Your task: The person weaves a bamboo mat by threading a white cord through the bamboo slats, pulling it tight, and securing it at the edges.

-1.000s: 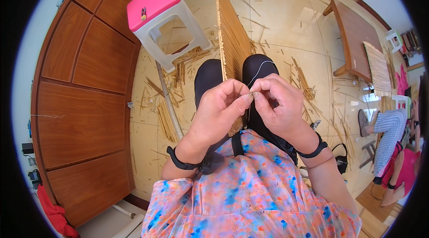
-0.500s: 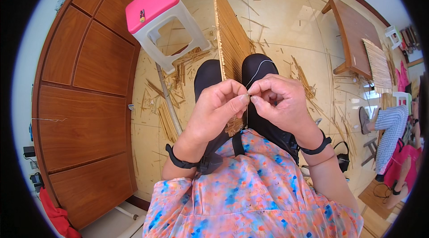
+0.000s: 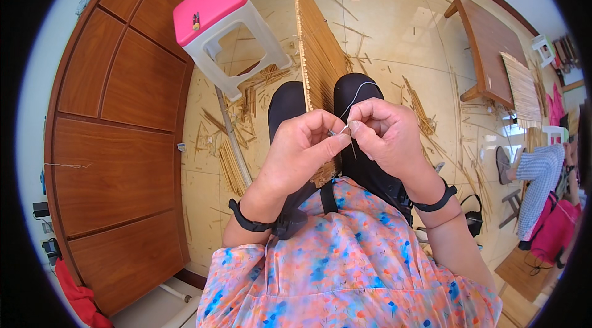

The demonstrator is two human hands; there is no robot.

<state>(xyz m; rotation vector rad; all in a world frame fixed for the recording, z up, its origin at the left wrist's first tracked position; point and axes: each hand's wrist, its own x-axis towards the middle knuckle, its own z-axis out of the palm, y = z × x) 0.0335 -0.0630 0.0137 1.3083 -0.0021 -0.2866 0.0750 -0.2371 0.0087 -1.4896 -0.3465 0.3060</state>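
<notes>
My left hand (image 3: 305, 149) and my right hand (image 3: 385, 134) meet above my lap, fingertips pinched on a thin pale thread (image 3: 357, 93), which loops up over my right knee. A short fine length dangles below the right fingertips; whether it is thread or a needle I cannot tell. A panel of bundled thin reed-like sticks (image 3: 317, 38) stands on edge between my knees, just behind my fingers, its lower part partly hidden by my left hand.
A pink-topped stool (image 3: 213, 4) with pliers (image 3: 196, 23) stands front left, beside a wooden cabinet (image 3: 117, 174). Scattered sticks (image 3: 231, 164) and a pole (image 3: 234, 143) lie on the floor. At right are a low table (image 3: 484, 38) with a stick mat (image 3: 518, 87) and a seated person (image 3: 536, 180).
My right hand has risen slightly and turned at the fingertips; the thread between my fingers now angles differently, with a short end hanging. The person at the right has shifted an arm.
</notes>
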